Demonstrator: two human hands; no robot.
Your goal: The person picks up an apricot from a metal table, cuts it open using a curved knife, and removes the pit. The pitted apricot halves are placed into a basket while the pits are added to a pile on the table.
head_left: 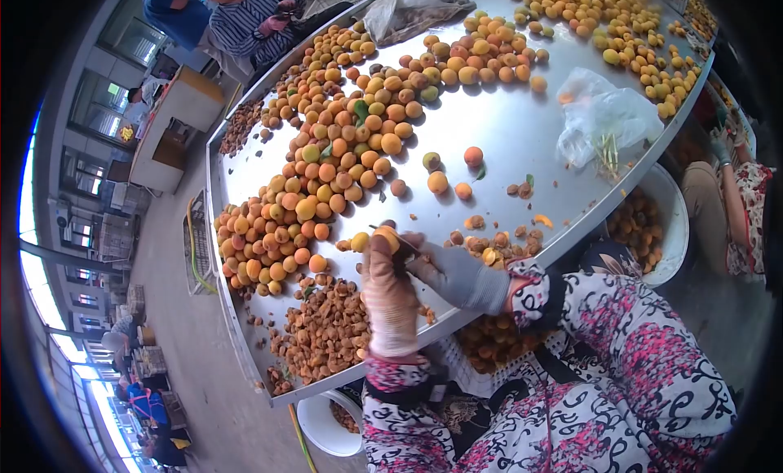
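My left hand [389, 298], in a brown-stained glove, is closed round an apricot [385, 240] just above the metal table. A second yellow apricot [360, 242] shows right beside its fingers. My right hand [461, 276], in a grey glove, meets the left at the fingertips. Its fingers are closed, and what they hold is dark, blurred and mostly hidden. Below the left hand lies a heap of brown apricot pits [325, 330]. Near the right hand are several pits and torn apricot pieces [497, 251].
A long pile of apricots [326, 167] crosses the metal table [506, 139]. A clear plastic bag [608, 118] lies at the right. White buckets [665, 269] [314, 424] and a crate of fruit halves [497, 342] stand below the edge. Other people work at the right [738, 204] and far left [253, 24].
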